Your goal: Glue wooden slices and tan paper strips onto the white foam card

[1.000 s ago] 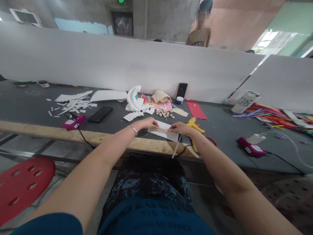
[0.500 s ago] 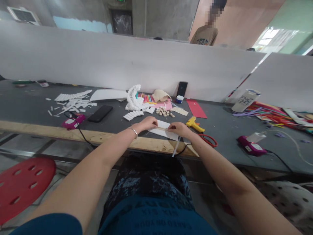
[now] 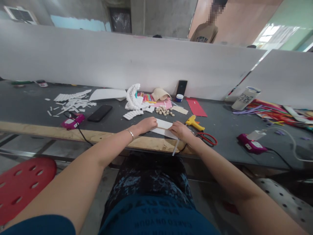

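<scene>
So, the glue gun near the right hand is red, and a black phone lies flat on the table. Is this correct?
Not quite: the head view shows the glue gun near the right hand is yellow. The black phone does lie flat on the table.

- One left hand (image 3: 148,124), one right hand (image 3: 181,130) are showing: two hands.
- White paper (image 3: 164,123) is sitting between them; one piece or two, can't tell.
- Two phones (image 3: 100,113) are showing.
- Two magenta power strips (image 3: 251,144) are showing.
- Two small jars (image 3: 179,98) are showing.
- One yellow glue gun (image 3: 195,123), one red sheet (image 3: 196,107), one bracelet (image 3: 131,133), one red stool (image 3: 25,182) are showing.
- White strips (image 3: 75,106), beige pieces (image 3: 164,111), colored sticks (image 3: 146,97) are lying too thick to count.
</scene>
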Demonstrator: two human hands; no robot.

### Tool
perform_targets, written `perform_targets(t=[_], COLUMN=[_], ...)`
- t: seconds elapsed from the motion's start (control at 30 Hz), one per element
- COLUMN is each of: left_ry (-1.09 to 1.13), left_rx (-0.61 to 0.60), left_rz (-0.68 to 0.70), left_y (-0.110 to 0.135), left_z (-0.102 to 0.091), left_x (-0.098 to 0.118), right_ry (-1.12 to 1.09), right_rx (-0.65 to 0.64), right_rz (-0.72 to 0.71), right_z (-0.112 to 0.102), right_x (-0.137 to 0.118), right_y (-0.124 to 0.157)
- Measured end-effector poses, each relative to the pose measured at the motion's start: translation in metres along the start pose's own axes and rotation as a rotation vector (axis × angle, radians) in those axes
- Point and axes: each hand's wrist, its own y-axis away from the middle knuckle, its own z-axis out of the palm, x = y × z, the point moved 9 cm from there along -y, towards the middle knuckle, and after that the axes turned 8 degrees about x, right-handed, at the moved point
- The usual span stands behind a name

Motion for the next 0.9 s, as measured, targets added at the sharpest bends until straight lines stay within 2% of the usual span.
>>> perform_targets(t=[0.23, 0.6, 0.9], left_ry=[-0.128, -0.184, -0.178], left_rx=[0.019, 0.037, -0.013], left_rz=[0.095, 0.130, 0.146], left_y=[0.007, 0.007, 0.010], left_z=[-0.004, -0.002, -0.008], left_x=[0.009, 0.012, 0.015], right_ry=[0.073, 0.140, 0.141], right_rx=[0.003, -0.036, -0.064], right_rz=[-0.044, -0.050, -0.013], right_z=[-0.005, -0.007, -0.014], right_x=[-0.007, -0.012, -0.018], right_y=[0.002, 0.009, 0.011])
